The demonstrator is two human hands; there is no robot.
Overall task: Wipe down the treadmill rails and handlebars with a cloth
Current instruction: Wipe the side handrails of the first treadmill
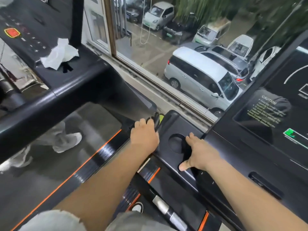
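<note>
Crumpled on the left treadmill's console lies a white cloth (58, 54), far from both hands. My left hand (145, 135) curls its fingers round a black looped cord (156, 120) at the near corner of the right treadmill's console tray (176, 120). My right hand (200, 154) lies flat on that tray beside a round recess (175, 143), thumb spread toward me. A dark patch sits under its palm; whether that is cloth or shadow I cannot tell. The left treadmill's black handlebar (50, 104) crosses the left side.
A side rail with an orange stripe (103, 150) runs below my arms, and a handlebar with silver grip plates (162, 205) is near my knees. A red stop button (12, 32) is on the left console. A window (183, 55) ahead overlooks parked cars.
</note>
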